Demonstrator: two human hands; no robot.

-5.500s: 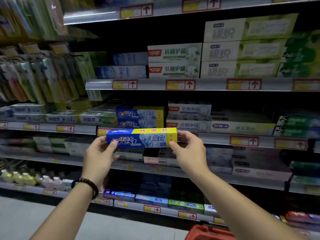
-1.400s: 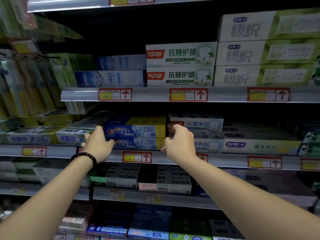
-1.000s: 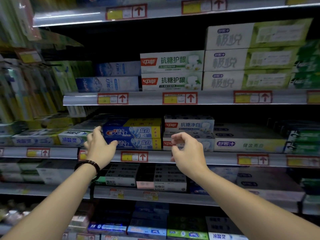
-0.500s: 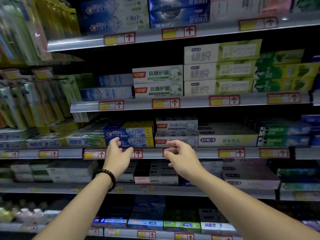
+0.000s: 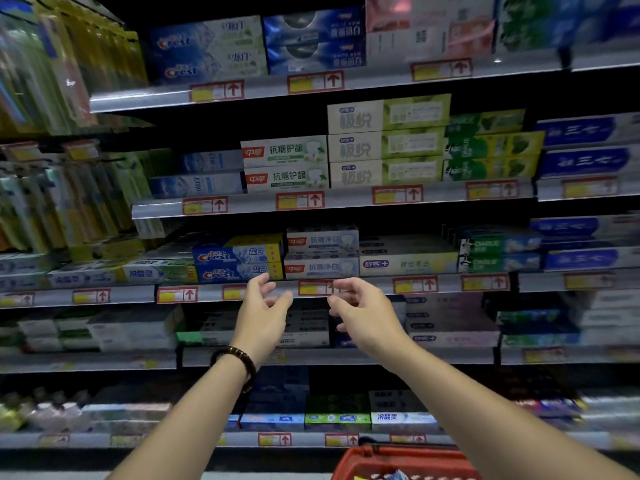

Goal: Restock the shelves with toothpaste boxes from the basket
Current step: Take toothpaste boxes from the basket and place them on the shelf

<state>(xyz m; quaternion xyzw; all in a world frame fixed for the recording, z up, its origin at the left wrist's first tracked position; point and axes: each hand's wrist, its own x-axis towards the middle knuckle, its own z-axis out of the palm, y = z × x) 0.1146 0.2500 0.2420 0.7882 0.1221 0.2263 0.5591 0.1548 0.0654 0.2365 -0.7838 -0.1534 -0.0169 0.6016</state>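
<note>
Two blue-and-yellow Crest toothpaste boxes [image 5: 239, 263] lie stacked on the middle shelf [image 5: 367, 285]. My left hand [image 5: 263, 313] hovers just below and in front of them, fingers loosely spread, holding nothing. My right hand [image 5: 363, 311] floats beside it in front of the shelf rail, fingers relaxed and empty too. The red basket [image 5: 405, 464] shows at the bottom edge, below my right forearm, with something pale inside.
Shelves above and below are packed with other toothpaste boxes: white-and-red ones [image 5: 320, 252] right of the Crest stack, green ones [image 5: 388, 147] higher up. Toothbrush packs [image 5: 52, 188] hang at the left. Price tags [image 5: 315, 287] line each rail.
Both hands let go of the Crest box on the shelf stack and drew back and down, coming closer together. My view has pulled away, so the basket shows again.
</note>
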